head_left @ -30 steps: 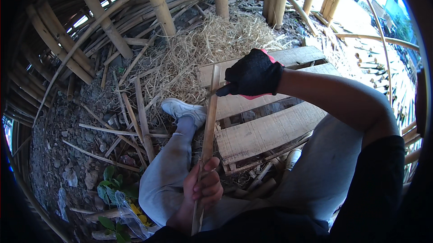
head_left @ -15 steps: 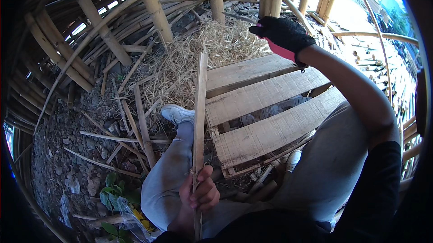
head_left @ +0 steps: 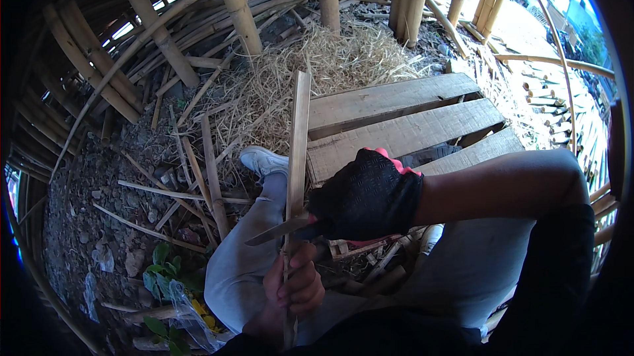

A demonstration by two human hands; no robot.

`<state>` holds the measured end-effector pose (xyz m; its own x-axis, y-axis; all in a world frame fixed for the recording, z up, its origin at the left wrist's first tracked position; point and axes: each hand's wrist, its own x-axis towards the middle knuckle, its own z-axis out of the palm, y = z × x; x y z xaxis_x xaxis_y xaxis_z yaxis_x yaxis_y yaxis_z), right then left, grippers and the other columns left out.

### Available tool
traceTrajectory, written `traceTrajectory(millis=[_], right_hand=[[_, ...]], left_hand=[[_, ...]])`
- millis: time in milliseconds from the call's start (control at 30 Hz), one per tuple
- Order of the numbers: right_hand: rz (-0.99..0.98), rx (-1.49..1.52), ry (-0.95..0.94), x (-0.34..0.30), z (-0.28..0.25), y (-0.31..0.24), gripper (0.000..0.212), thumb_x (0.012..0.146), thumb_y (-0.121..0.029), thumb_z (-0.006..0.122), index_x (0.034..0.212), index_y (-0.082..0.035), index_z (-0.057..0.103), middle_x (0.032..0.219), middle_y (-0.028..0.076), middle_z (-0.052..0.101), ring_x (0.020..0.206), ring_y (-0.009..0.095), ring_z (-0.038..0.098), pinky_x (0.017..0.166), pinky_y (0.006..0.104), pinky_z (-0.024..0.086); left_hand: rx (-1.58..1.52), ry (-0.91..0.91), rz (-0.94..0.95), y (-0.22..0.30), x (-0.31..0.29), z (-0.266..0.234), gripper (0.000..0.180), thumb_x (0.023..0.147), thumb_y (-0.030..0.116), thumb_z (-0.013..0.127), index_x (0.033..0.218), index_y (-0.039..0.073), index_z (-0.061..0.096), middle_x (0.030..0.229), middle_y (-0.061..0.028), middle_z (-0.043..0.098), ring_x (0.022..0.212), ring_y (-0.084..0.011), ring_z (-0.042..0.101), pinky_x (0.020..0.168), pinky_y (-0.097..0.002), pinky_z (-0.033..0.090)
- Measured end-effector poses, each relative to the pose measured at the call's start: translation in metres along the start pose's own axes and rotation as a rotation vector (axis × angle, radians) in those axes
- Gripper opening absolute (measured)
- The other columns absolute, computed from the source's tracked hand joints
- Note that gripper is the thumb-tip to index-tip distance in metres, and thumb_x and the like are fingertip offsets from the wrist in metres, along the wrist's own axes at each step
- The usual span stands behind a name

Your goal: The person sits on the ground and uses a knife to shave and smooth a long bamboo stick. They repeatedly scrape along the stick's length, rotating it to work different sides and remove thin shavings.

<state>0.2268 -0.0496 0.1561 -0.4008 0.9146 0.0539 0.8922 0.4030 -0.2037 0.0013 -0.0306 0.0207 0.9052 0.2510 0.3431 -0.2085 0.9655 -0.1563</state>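
Note:
A long split bamboo strip point(head_left: 298, 138) stands upright in front of me, and the fingers of my bare left hand point(head_left: 295, 283) wrap round its lower part. My right hand point(head_left: 370, 201), in a black glove with pink-red parts, is closed on a knife. Only the knife's blade point(head_left: 281, 230) shows clearly; its handle is mostly hidden by the glove. The blade lies crosswise at the strip, just above my left fingers. Whether its edge has bitten into the bamboo I cannot tell.
A slatted wooden platform point(head_left: 403, 125) stands before my knees, with a heap of pale shavings point(head_left: 330, 59) behind it. Loose bamboo strips point(head_left: 212, 178) lie on stony ground at left. Bamboo posts point(head_left: 234, 9) rise beyond. Near my left leg are green leaves point(head_left: 162, 270) and clear plastic point(head_left: 188, 310).
My right hand has swung the knife down and left from beyond the platform to the strip just above my left hand. The left hand keeps its grip on the strip.

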Motion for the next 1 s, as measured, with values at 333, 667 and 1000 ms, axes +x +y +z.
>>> traceTrajectory(millis=[333, 667, 1000], right_hand=[[-0.049, -0.129, 0.028, 0.013, 0.001, 0.032, 0.015, 0.075, -0.035, 0.073, 0.084, -0.023, 0.07, 0.069, 0.0, 0.067, 0.066, 0.023, 0.069, 0.056, 0.039, 0.05], [0.215, -0.439, 0.341, 0.023, -0.028, 0.092, 0.032, 0.09, -0.048, 0.064, 0.08, -0.017, 0.069, 0.067, 0.002, 0.066, 0.067, 0.025, 0.068, 0.06, 0.0397, 0.053], [1.04, -0.265, 0.126, -0.01, -0.064, 0.199, 0.049, 0.1, -0.057, 0.046, 0.104, -0.017, 0.075, 0.099, 0.012, 0.073, 0.096, 0.03, 0.069, 0.086, 0.0389, 0.051]], left_hand=[[-0.032, -0.008, 0.005, 0.005, 0.003, -0.003, 0.025, 0.108, 0.035, 0.041, 0.102, 0.011, 0.039, 0.053, 0.0038, 0.048, 0.032, -0.0022, 0.042, 0.029, -0.0173, 0.031], [0.001, 0.046, -0.005, 0.0, 0.003, -0.002, 0.024, 0.107, 0.034, 0.042, 0.102, 0.011, 0.039, 0.05, 0.0052, 0.046, 0.031, -0.0021, 0.042, 0.028, -0.0175, 0.03], [-0.027, 0.01, -0.022, -0.006, -0.001, 0.007, 0.024, 0.107, 0.033, 0.044, 0.101, 0.01, 0.04, 0.051, 0.0018, 0.048, 0.033, -0.0049, 0.045, 0.029, -0.0192, 0.031]])
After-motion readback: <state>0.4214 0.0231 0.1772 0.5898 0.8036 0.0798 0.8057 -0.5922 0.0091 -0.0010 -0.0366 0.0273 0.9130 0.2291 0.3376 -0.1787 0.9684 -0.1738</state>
